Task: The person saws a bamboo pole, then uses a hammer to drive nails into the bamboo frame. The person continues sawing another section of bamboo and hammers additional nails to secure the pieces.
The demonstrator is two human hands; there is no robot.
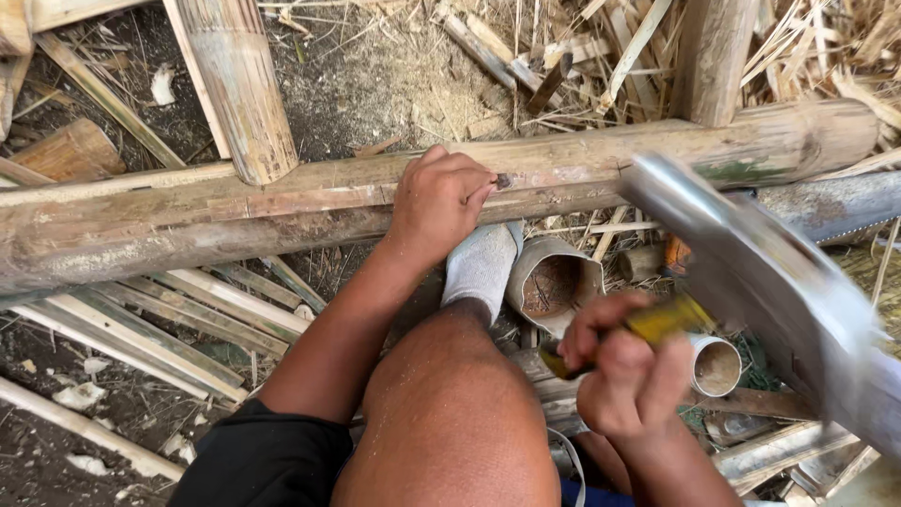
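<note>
My left hand (439, 199) rests on a thick horizontal bamboo pole (188, 221) and pinches a small nail (503, 179) against its surface. My right hand (627, 366) grips the yellow handle of a broad-bladed chopping tool (770, 282); the blade is motion-blurred, raised to the right of the nail with its flat back side toward the pole. My bare knee (450, 404) and a foot in a grey sock (481, 265) sit just below the pole.
An upright bamboo post (239, 84) meets the pole at the left, another post (711, 56) at the right. Split bamboo strips (178, 324) lie on the dirt at the left. Cut bamboo tube sections (554, 282) (718, 366) and dry scraps litter the ground.
</note>
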